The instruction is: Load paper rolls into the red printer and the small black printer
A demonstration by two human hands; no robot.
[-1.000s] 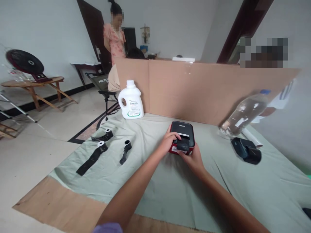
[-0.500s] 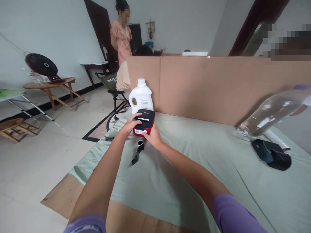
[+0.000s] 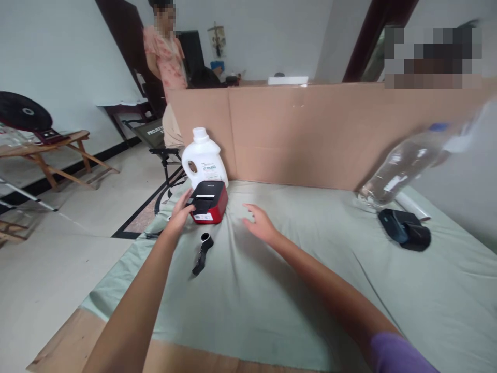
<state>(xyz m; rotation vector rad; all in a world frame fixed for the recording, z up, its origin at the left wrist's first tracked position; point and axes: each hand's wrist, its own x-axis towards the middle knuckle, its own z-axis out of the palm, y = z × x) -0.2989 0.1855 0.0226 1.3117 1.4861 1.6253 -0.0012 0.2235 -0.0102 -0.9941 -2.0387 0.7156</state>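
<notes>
A small red-and-black box that looks like a label printer [image 3: 212,199] rests on the green cloth, its white label facing me. My left hand [image 3: 180,211] is at its left side, thumb against the front edge and fingers stretched, not wrapped round it. To the right of the box, my right hand [image 3: 261,224] hovers apart from it, fingers spread and holding nothing. Behind the box stands a white jug with a handle [image 3: 205,163]. In front of it lies a black strap-like piece with a round white-lined ring [image 3: 202,254].
A cardboard sheet [image 3: 287,137] stands along the back. At right, a person's blurred hand is at a large clear plastic bottle [image 3: 399,168], tilted over the cloth near a black device [image 3: 404,229] and a pale roll [image 3: 413,206]. Another person [image 3: 165,57] stands behind.
My right hand has let go of the red-and-black printer and moved away to the right. My left hand has slid from its top to its left side. The view has shifted right.
</notes>
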